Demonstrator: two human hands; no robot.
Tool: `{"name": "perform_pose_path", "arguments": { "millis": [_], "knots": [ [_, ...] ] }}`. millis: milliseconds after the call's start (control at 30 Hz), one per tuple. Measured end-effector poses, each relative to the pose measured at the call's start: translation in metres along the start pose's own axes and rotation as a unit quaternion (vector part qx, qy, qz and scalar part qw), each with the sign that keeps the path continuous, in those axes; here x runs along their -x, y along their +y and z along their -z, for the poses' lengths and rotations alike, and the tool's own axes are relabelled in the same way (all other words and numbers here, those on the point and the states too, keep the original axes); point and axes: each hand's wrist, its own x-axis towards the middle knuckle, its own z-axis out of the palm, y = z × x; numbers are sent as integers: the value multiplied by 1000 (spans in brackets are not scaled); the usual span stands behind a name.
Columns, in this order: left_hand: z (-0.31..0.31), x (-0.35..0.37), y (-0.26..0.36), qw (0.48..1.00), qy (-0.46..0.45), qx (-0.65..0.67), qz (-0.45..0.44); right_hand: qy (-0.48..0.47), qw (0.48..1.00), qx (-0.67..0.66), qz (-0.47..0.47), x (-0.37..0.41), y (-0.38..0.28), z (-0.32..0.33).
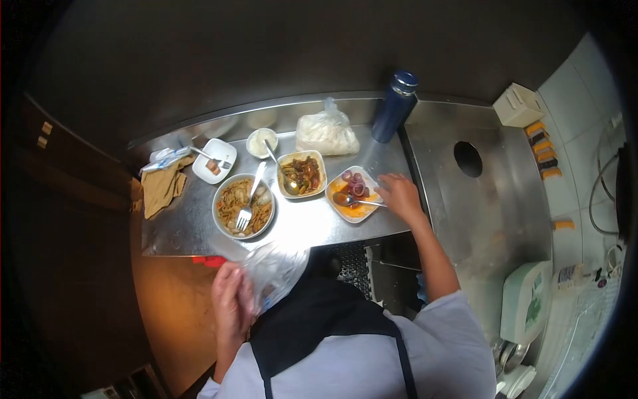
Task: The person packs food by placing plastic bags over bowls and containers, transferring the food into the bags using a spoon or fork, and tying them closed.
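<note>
**Holds Clear Plastic Bag (pixel 274 269) Before Steel Surface (pixel 163 236)**

Grips the clear plastic bag in the left hand (pixel 234 292), near the front edge of the steel surface. Extends the right hand (pixel 400 197) to the right side of the square dish (pixel 354 214) of sliced onions and orange sauce, right beside the handle of its spoon (pixel 342 199); cannot tell whether closed on it. Faces a noodle bowl (pixel 229 203) with a fork (pixel 244 216) inside, plus a dish of cooked vegetables (pixel 304 176). Has a knotted plastic bag (pixel 325 136) and a blue flask (pixel 392 112) farther back, toward the wall.
</note>
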Motion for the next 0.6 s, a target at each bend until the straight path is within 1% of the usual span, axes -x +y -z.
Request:
{"name": "perform_pose_path", "arguments": {
  "millis": [33,67,100,167,233,267,300,333,400,433,500,533,600],
  "knots": [
    [-12,-3,-4,1000,-9,-23,0,65,992,-109,0,10,-32,20],
    [-25,-8,-7,999,-15,-43,-3,46,964,-261,-5,25,-61,39],
    [-37,-13,-11,998,-21,-62,-7,22,913,-406,-13,43,-88,54],
    [-60,-28,-24,992,-74,-93,-47,-50,860,-493,123,72,-132,73],
    [-91,-30,-30,975,-98,-195,-40,-129,868,-460,136,82,-160,52],
    [-103,-32,-41,949,-137,-252,-133,-136,858,-482,112,82,-162,38],
    [-113,-36,-53,909,-172,-307,-224,-142,848,-502,88,78,-159,20],
    [-123,-37,-62,873,-191,-333,-300,-148,837,-523,65,72,-155,6],
    [-135,-34,-75,781,-223,-382,-440,-145,822,-534,130,53,-151,-10],
    [-137,-30,-75,771,-240,-414,-421,-159,744,-637,120,50,-149,-8],
    [-141,-23,-73,744,-277,-478,-376,-186,543,-814,93,42,-151,2],
    [-142,-29,-73,725,-271,-452,-443,-157,579,-797,68,43,-145,1],
    [-142,-39,-77,744,-214,-434,-460,-98,648,-755,15,47,-130,-4]
  ]
}}
